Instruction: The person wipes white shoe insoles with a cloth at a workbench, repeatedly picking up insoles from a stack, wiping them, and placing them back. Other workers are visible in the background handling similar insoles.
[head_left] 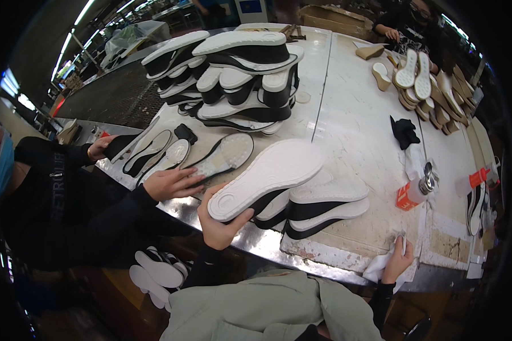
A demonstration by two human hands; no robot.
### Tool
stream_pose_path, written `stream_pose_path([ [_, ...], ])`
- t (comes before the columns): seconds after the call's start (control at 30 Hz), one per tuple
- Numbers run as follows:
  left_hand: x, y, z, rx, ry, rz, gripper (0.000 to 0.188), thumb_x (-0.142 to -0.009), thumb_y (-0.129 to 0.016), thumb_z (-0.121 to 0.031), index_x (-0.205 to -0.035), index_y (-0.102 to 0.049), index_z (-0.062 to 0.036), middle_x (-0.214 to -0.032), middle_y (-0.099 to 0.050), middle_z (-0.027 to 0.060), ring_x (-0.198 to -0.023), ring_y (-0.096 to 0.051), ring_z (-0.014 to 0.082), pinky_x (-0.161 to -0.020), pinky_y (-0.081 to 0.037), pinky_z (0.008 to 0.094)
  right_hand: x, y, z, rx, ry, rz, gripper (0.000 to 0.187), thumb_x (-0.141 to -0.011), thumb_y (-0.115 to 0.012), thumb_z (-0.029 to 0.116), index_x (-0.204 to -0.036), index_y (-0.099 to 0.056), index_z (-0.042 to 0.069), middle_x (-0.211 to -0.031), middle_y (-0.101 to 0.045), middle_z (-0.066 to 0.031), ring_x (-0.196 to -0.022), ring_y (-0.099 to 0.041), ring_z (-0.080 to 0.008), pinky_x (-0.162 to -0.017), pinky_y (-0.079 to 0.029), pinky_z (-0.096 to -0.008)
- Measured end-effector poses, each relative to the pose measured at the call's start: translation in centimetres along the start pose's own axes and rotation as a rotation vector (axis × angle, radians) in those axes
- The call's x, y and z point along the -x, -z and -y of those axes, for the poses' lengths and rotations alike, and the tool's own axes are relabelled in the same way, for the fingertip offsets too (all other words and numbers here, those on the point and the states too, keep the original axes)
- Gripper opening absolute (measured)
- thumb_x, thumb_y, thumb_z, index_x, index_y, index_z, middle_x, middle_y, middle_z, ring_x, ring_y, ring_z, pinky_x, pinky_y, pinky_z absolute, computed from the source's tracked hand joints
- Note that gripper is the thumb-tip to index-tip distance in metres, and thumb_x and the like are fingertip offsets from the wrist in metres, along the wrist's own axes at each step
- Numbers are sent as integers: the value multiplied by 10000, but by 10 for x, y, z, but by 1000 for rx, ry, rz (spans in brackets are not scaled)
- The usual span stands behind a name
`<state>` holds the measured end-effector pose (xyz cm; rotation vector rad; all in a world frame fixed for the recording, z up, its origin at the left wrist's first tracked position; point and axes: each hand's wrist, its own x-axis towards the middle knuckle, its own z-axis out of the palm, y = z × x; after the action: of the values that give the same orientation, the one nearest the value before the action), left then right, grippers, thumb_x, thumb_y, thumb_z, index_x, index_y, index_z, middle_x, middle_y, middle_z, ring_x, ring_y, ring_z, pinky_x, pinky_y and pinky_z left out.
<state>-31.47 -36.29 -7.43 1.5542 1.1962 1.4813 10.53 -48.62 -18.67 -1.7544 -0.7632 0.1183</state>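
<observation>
My left hand grips the heel end of a white shoe sole with a black side, tilted with its white face up. Beneath and to the right of it lie several more white-and-black soles, stacked at the table's near side. My right hand is closed on a white cloth at the table's front edge, well apart from the soles. Beyond that hand stands an orange-and-white container with a metal top.
A co-worker's hand touches a flat sole at my left. Thick soles form a tall pile farther back. Beige soles lie far right, near another person. A black cloth and a red-tipped bottle are at right.
</observation>
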Motion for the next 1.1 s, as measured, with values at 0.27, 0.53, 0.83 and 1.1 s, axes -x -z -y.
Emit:
stream_pose_path([
  [0.27, 3, 20, 38, -247, 40, -210, 544, -701, -850, -115, -1146, -575, 34, -986, -711, 130, -905, -666, 150, -836, -516, 304, -4, -6, 13, -35, -41, 62, 179, -922, -636, 105, -802, -592, -20, -746, -566, -5, -728, -465, -94, -703, -395, -260],
  [0.53, 0, 20, 74, -433, 96, -171, 648, -645, -878, -218, -1168, -576, 16, -1079, -671, 174, -990, -659, 257, -871, -506, 349, -6, -9, 0, -19, -4, 102, 176, -919, -650, 124, -821, -607, -16, -755, -576, -10, -734, -477, -102, -714, -403, -263],
  [0.83, -10, -20, 14, -408, -134, -71, 627, -655, -850, -182, -1193, -575, -16, -1282, -564, 218, -1186, -548, 363, -1012, -423, 423, -1, -10, 2, -28, -9, 62, 131, -907, -660, 92, -861, -628, -27, -777, -580, -10, -763, -485, -99, -740, -404, -262],
  [1.1, 19, -108, -8, -662, -134, 481, 968, -542, -907, -191, -1406, -472, -218, -1534, -184, 249, -1407, -255, 418, -1132, -241, 520, -3, -13, 7, -56, -5, 82, 133, -905, -655, 81, -842, -612, -28, -765, -567, -10, -751, -471, -99, -725, -398, -258],
])
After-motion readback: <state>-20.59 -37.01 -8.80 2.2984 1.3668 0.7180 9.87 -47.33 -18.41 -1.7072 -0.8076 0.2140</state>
